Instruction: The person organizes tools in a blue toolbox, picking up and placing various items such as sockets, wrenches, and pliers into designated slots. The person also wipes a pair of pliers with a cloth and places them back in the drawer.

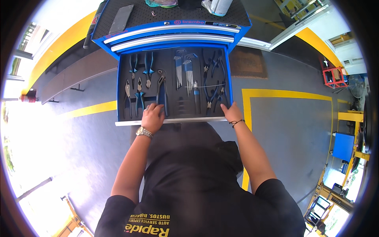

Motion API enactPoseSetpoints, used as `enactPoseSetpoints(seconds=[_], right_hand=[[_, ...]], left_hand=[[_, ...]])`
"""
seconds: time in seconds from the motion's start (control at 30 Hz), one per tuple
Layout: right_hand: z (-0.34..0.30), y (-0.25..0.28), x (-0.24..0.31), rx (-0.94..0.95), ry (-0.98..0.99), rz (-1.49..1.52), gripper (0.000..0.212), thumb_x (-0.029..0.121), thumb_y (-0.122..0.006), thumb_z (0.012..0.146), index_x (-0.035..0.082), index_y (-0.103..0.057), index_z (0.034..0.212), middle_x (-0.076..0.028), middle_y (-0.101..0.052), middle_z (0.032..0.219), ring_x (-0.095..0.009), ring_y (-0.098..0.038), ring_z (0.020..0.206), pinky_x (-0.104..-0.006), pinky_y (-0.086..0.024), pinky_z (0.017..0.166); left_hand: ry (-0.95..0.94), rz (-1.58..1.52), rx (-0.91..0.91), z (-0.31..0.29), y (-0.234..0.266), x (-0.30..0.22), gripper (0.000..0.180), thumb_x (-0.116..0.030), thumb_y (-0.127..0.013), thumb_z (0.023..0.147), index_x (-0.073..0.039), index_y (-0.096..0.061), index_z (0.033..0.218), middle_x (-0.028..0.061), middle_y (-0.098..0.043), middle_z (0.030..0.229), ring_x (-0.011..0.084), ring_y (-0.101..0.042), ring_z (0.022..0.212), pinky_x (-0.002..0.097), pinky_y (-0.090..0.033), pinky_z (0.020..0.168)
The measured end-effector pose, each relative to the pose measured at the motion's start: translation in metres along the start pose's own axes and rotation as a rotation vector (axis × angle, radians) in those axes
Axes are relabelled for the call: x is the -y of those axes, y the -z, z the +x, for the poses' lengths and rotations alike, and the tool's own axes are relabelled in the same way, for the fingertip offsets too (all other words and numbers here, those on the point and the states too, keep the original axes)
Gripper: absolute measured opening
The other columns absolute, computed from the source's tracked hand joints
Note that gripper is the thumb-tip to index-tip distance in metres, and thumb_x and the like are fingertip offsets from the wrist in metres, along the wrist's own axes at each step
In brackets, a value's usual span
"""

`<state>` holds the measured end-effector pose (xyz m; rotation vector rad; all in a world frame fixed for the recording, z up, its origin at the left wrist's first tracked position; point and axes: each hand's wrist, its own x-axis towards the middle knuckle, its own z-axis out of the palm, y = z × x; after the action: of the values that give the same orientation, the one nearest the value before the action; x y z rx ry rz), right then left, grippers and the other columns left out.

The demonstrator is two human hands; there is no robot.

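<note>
A blue tool chest's drawer (177, 121) is pulled out in front of me. My left hand (152, 117) reaches over its front edge, fingers slightly bent and apart, beside the handles of the water pump pliers (164, 94). Around it lie slip-joint pliers (127, 94) and blue-handled pliers (139, 96). My right hand (233, 112) grips the drawer's front right corner, thumb on the inside. Hex key sets (189, 69) sit in the middle, near a blue-handled tool (196, 93). Several dark-handled pliers (211, 94) fill the right side.
On the chest top (173, 14) are a dark flat object (121, 19), a can (220, 7) and a colourful cloth (161, 3). A long bench (79, 75) stands left. Yellow lines (284, 93) mark the grey floor; a red stand (334, 77) is far right.
</note>
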<state>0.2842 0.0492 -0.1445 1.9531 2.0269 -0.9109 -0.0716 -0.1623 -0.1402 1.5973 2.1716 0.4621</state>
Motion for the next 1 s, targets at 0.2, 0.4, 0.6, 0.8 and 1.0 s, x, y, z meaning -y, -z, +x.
enactPoseSetpoints(seconds=[0.2,0.4,0.6,0.8,1.0], right_hand=[[0.002,0.003,-0.004,-0.037,0.043,-0.036,0.087,0.059,-0.064,0.096,-0.011,-0.041,0.144,-0.037,-0.067,0.121,-0.05,-0.066,0.114,-0.0529,-0.055,0.097],[0.011,-0.004,0.002,-0.042,0.058,0.012,0.087,0.058,-0.065,0.096,-0.012,-0.041,0.143,-0.037,-0.068,0.12,-0.05,-0.066,0.113,-0.0525,-0.054,0.098],[0.007,-0.004,0.004,-0.038,0.036,-0.014,0.084,0.057,-0.065,0.096,-0.011,-0.042,0.139,-0.036,-0.069,0.115,-0.05,-0.068,0.109,-0.0528,-0.056,0.094],[0.008,-0.003,0.003,-0.058,0.06,-0.018,0.084,0.058,-0.065,0.096,-0.011,-0.043,0.139,-0.035,-0.069,0.116,-0.049,-0.068,0.11,-0.0529,-0.056,0.094],[0.007,-0.005,0.004,-0.015,0.013,0.014,0.087,0.057,-0.065,0.096,-0.011,-0.041,0.144,-0.033,-0.067,0.125,-0.048,-0.067,0.116,-0.0524,-0.055,0.097]], left_hand=[[0.157,0.138,0.205,0.049,0.012,-0.072,0.064,-0.031,-0.075,0.086,-0.015,-0.058,0.145,0.019,-0.056,0.127,0.0416,-0.062,0.117,0.0498,-0.05,0.103],[0.07,0.192,0.143,0.098,0.0,-0.064,0.06,-0.033,-0.077,0.085,-0.015,-0.061,0.14,0.0187,-0.053,0.131,0.0412,-0.061,0.121,0.0525,-0.048,0.104],[0.08,0.278,0.218,0.116,-0.011,-0.072,0.049,-0.032,-0.078,0.085,-0.01,-0.067,0.128,0.0182,-0.054,0.132,0.0392,-0.059,0.126,0.053,-0.046,0.106],[0.015,0.323,0.274,0.137,-0.015,-0.066,0.051,-0.03,-0.079,0.082,-0.003,-0.067,0.123,0.0174,-0.057,0.133,0.0367,-0.061,0.126,0.0522,-0.046,0.106],[-0.042,0.377,0.424,0.148,0.012,-0.08,0.054,-0.034,-0.08,0.08,-0.002,-0.068,0.121,0.0178,-0.059,0.129,0.0361,-0.062,0.123,0.0529,-0.048,0.104]])
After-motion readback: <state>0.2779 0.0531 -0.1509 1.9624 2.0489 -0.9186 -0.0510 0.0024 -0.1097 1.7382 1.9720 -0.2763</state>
